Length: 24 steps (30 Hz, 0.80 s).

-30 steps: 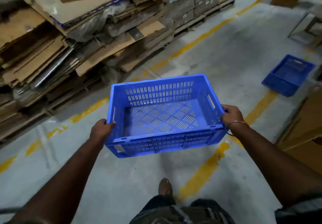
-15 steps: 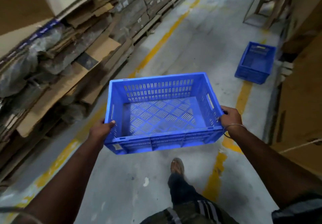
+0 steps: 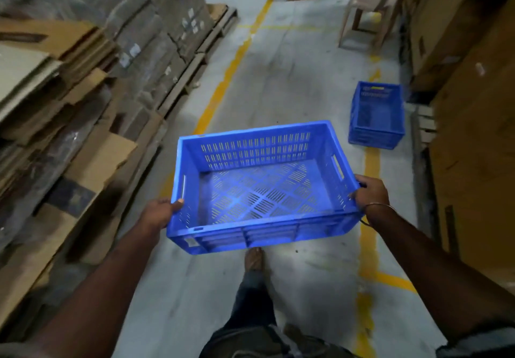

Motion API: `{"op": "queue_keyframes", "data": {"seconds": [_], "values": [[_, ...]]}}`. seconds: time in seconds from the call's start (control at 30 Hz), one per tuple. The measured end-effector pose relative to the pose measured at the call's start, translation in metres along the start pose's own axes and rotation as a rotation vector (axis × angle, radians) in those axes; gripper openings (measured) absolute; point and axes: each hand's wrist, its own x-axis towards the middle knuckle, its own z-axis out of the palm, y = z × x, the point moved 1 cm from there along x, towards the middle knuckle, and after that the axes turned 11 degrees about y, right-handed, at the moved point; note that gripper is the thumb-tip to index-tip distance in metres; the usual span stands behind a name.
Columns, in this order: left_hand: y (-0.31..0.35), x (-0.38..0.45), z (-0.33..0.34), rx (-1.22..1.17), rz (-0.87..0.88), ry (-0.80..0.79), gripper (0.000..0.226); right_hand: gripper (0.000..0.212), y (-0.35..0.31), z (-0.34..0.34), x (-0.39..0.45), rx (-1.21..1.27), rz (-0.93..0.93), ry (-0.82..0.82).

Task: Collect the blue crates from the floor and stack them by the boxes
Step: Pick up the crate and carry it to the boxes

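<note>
I carry an empty blue slotted crate (image 3: 259, 190) level in front of me, above the floor. My left hand (image 3: 160, 212) grips its left end wall, thumb over the rim. My right hand (image 3: 369, 194) grips the right end near the handle slot; a thin bangle sits on that wrist. A second blue crate (image 3: 376, 115) stands on the floor ahead to the right, close to the tall brown boxes (image 3: 473, 134).
Flattened cardboard stacks on pallets (image 3: 83, 107) line the left side. A plastic stool (image 3: 367, 15) stands far right in the aisle. Yellow floor lines (image 3: 231, 68) run along the grey concrete aisle. My foot (image 3: 254, 258) is under the crate.
My view has swung right along the aisle as I walk. The floor crate now lies ahead to the right and nearer the boxes' side. Both hands keep the same hold on the carried crate.
</note>
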Motion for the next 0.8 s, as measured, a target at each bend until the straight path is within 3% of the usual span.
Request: {"op": "queue_keyframes", "data": {"seconds": [0.27,0.37,0.53,0.67,0.8], "values": [[0.158,0.175,0.104,0.078,0.135,-0.184,0.020,0.055,-0.033,0.045,0.130,-0.012,0.220,0.152],[0.236,0.226,0.150,0.108,0.222,-0.225,0.027,0.041,-0.048,0.049,0.179,-0.019,0.314,0.173],[0.340,0.283,0.237,0.149,0.279,-0.310,0.020,0.013,-0.050,0.045,0.255,-0.023,0.478,0.285],[0.419,0.318,0.325,0.200,0.349,-0.365,0.019,0.003,-0.058,0.047,0.331,0.023,0.573,0.390],[0.482,0.347,0.404,0.249,0.338,-0.378,0.019,0.013,-0.055,0.043,0.413,-0.015,0.605,0.415]]}}
